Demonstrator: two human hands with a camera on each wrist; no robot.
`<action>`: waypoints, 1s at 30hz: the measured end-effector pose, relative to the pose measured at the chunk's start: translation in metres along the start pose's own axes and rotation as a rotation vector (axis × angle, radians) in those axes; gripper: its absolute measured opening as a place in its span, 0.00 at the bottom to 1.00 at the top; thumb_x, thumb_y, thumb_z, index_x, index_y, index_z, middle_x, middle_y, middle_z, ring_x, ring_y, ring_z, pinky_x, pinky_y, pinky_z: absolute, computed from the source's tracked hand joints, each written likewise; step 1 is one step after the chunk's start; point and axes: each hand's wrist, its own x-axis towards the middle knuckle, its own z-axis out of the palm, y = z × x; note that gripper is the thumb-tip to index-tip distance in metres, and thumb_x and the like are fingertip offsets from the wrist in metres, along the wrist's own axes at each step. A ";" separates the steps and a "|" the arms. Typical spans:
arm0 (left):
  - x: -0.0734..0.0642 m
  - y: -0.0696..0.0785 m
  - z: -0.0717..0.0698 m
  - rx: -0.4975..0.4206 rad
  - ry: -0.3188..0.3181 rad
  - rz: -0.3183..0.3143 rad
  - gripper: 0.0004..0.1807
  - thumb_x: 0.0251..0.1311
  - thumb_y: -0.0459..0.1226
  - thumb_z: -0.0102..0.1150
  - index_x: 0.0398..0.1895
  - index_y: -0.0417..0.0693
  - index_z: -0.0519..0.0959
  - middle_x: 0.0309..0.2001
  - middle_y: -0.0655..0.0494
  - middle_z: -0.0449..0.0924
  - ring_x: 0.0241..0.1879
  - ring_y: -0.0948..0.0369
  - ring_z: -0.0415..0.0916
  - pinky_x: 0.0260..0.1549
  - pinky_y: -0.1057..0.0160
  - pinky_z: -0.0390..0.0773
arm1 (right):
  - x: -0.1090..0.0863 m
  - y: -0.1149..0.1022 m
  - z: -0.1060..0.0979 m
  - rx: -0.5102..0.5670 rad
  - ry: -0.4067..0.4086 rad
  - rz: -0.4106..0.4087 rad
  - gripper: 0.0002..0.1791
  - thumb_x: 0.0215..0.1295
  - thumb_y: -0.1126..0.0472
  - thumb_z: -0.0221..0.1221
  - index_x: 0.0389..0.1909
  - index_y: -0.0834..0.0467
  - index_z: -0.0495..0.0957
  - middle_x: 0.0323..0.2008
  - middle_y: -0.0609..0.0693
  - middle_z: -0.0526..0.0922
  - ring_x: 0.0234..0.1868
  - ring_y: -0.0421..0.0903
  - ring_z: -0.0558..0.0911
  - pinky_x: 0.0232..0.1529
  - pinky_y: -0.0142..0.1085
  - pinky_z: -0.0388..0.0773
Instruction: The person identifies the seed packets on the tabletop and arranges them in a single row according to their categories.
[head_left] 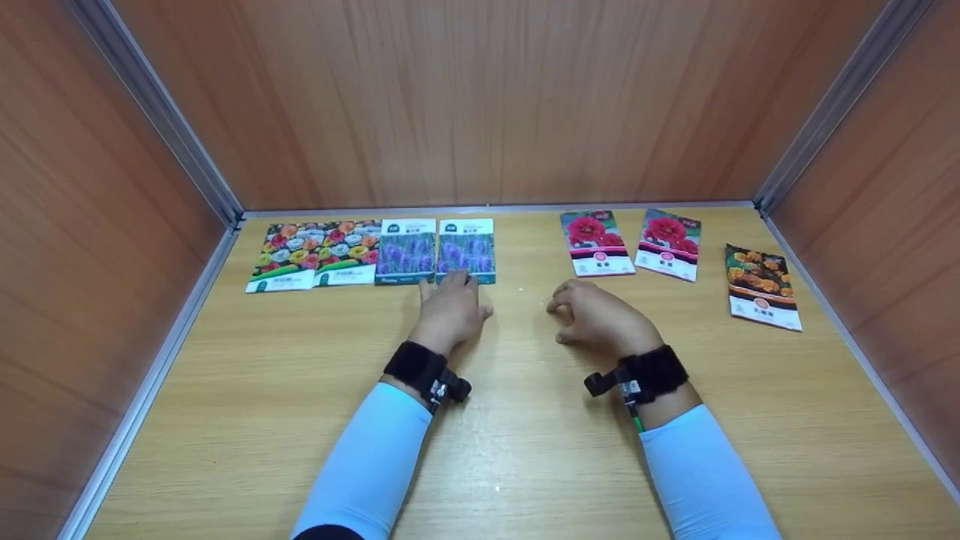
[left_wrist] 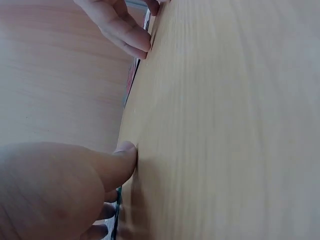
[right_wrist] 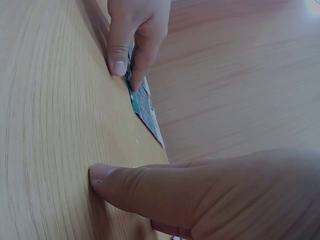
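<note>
My left hand (head_left: 450, 307) lies over the lower edge of a seed packet with purple flowers (head_left: 466, 244), its fingertips on the packet and its thumb out to the side. A matching purple-flower packet (head_left: 406, 247) lies directly left of it. In the right wrist view the left fingers touch the packet (right_wrist: 145, 112) near its green edge. My right hand (head_left: 604, 315) is low over the table, fingers loosely bent and holding nothing. Just beyond it lies a seed packet with a red flower (head_left: 598, 244). The right thumb (right_wrist: 130, 182) is straight in the right wrist view.
Two packets with mixed-colour flowers, one outer (head_left: 283, 256) and one inner (head_left: 349, 253), continue the row leftward. Farther right lie another red-flower packet (head_left: 669, 244) and an orange-flower packet (head_left: 763, 287), both tilted. Wood-grain panels (head_left: 487, 105) enclose the table (head_left: 510, 450) at the back and sides.
</note>
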 end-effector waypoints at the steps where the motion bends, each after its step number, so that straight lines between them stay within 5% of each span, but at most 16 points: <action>1: 0.000 0.000 0.001 0.004 0.005 -0.001 0.41 0.86 0.58 0.56 0.90 0.45 0.65 0.93 0.44 0.54 0.94 0.44 0.48 0.87 0.22 0.41 | 0.000 0.000 0.000 -0.004 0.002 -0.004 0.28 0.70 0.60 0.80 0.69 0.55 0.88 0.73 0.56 0.81 0.76 0.59 0.79 0.83 0.56 0.74; 30: -0.002 -0.005 0.004 0.026 0.005 -0.034 0.45 0.85 0.64 0.52 0.93 0.48 0.60 0.93 0.44 0.53 0.93 0.43 0.50 0.88 0.23 0.42 | 0.002 0.000 0.000 -0.024 0.006 0.024 0.29 0.70 0.58 0.80 0.70 0.53 0.88 0.72 0.56 0.82 0.76 0.58 0.80 0.83 0.57 0.74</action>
